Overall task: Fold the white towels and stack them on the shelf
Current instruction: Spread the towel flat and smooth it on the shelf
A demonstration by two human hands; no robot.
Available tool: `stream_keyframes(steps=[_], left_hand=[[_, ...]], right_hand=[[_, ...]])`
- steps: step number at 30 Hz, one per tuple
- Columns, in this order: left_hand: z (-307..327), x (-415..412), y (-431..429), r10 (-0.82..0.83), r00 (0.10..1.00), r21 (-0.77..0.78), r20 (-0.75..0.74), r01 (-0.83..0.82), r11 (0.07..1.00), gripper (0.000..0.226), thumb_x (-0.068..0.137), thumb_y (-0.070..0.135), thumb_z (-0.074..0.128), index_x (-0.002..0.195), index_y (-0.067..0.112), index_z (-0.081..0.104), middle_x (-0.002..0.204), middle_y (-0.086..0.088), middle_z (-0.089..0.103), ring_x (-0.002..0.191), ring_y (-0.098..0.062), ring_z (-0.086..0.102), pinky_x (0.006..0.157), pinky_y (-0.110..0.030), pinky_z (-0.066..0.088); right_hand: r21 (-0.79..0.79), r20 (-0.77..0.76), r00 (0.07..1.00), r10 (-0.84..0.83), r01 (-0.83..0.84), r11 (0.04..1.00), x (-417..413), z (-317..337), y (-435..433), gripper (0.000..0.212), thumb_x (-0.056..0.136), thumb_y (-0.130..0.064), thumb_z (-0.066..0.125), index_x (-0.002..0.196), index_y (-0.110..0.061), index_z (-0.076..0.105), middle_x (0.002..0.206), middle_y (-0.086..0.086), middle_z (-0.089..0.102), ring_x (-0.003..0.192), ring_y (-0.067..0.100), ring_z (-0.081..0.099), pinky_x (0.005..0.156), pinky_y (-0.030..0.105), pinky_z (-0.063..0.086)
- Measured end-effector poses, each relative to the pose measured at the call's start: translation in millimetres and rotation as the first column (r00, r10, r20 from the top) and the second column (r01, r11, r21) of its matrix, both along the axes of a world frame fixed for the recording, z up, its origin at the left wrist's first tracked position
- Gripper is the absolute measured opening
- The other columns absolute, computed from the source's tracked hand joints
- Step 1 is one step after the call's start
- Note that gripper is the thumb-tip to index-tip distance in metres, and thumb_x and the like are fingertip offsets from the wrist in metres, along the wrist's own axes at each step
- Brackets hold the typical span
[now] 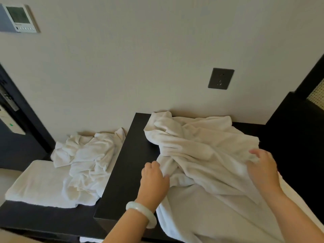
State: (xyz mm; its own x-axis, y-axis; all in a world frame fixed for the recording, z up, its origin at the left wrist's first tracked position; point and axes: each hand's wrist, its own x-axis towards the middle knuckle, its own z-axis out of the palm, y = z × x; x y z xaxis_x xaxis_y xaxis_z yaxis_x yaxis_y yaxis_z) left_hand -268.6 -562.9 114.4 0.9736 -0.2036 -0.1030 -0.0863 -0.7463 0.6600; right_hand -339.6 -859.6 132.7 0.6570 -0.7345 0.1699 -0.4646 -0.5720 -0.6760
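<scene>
A large crumpled white towel (201,146) lies spread over the dark raised shelf top (133,155), and its lower part hangs toward me. My left hand (154,178) grips a bunched fold at the towel's left edge. My right hand (263,167) pinches the towel's right edge, fingers curled into the cloth. On the lower dark surface (43,218) to the left, a folded white towel (36,185) lies flat, with a rumpled heap of white towels (87,155) beside and partly over it.
A pale wall stands right behind the shelf, with a dark socket plate (220,78) above the towel. A wall control panel (19,18) hangs at top left. Dark furniture (294,128) closes the right side, a dark door frame (19,106) the left.
</scene>
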Motion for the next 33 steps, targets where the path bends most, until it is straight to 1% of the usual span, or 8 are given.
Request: stream_keyframes(steps=[4,7,10,12,17,23,29,33], left_hand=[[1,20,-27,0.021,0.986,-0.009,-0.163,-0.023,1.0,0.029,0.093,0.026,0.059,0.112,0.01,0.044,0.112,-0.005,0.046,0.092,-0.018,0.052,0.082,-0.027,0.045],[1,29,-26,0.016,0.99,-0.084,-0.14,-0.028,0.996,0.009,0.094,0.018,0.053,0.087,0.014,0.05,0.086,0.0,0.053,0.065,-0.01,0.047,0.059,-0.021,0.042],[8,34,-4,0.117,0.991,-0.225,-0.072,-0.131,0.965,0.016,0.094,0.021,0.055,0.078,0.016,0.055,0.076,0.001,0.058,0.06,-0.008,0.049,0.046,-0.012,0.039],[11,35,23,0.271,0.959,-0.338,-0.081,-0.282,0.898,0.013,0.092,0.024,0.058,0.081,0.017,0.06,0.077,-0.003,0.063,0.063,-0.012,0.054,0.047,-0.014,0.042],[-4,34,97,0.507,0.809,-0.466,-0.298,-0.587,0.662,0.009,0.096,0.021,0.057,0.095,0.014,0.062,0.094,-0.01,0.064,0.083,-0.025,0.057,0.067,-0.036,0.045],[-15,38,132,0.445,0.852,-0.291,-0.276,-0.515,0.806,0.02,0.097,0.023,0.055,0.11,0.008,0.059,0.095,-0.007,0.06,0.082,-0.022,0.054,0.063,-0.032,0.039],[8,34,124,0.171,0.899,-0.487,-0.403,-0.369,0.792,0.014,0.086,0.035,0.072,0.092,0.022,0.075,0.089,0.0,0.076,0.088,-0.019,0.069,0.072,-0.03,0.051],[7,33,133,0.145,0.905,-0.474,-0.399,-0.339,0.812,0.017,0.082,0.025,0.078,0.089,0.011,0.072,0.084,-0.007,0.073,0.082,-0.025,0.067,0.068,-0.031,0.05]], right_hand=[[0.027,-0.096,0.826,0.555,-0.555,0.831,52,11,68,0.068,0.095,-0.019,0.064,0.153,-0.026,0.03,0.161,-0.012,0.02,0.129,0.015,0.046,0.101,0.016,0.036],[0.196,-0.292,0.683,0.67,-0.643,0.74,83,0,92,0.078,0.095,-0.03,0.065,0.158,-0.026,0.018,0.161,-0.01,0.018,0.142,0.013,0.033,0.111,0.02,0.029],[0.138,-0.259,0.769,0.585,-0.57,0.81,104,11,75,0.03,0.092,-0.02,0.068,0.119,-0.007,0.065,0.121,0.011,0.065,0.116,0.027,0.059,0.096,0.035,0.046],[0.044,-0.046,0.909,0.415,-0.413,0.91,112,45,45,0.001,0.091,-0.008,0.066,0.09,-0.008,0.067,0.092,0.016,0.068,0.091,0.031,0.065,0.076,0.036,0.047],[-0.05,0.264,0.961,0.084,-0.074,0.996,105,142,-44,0.009,0.085,-0.002,0.061,0.086,-0.011,0.062,0.085,0.014,0.064,0.068,0.022,0.057,0.058,0.029,0.044],[-0.022,-0.19,0.946,0.261,-0.27,0.963,80,146,-68,0.009,0.084,-0.012,0.076,0.087,-0.012,0.068,0.084,0.01,0.066,0.088,0.031,0.063,0.068,0.033,0.042],[-0.016,-0.686,0.603,0.407,-0.572,0.82,45,104,-3,0.026,0.073,-0.034,0.085,0.063,-0.025,0.062,0.078,-0.007,0.06,0.072,0.012,0.057,0.062,0.026,0.045],[0.202,-0.749,0.433,0.501,-0.571,0.796,21,63,10,0.025,0.075,-0.028,0.081,0.081,-0.029,0.057,0.086,-0.012,0.06,0.076,0.003,0.056,0.066,0.017,0.046]])
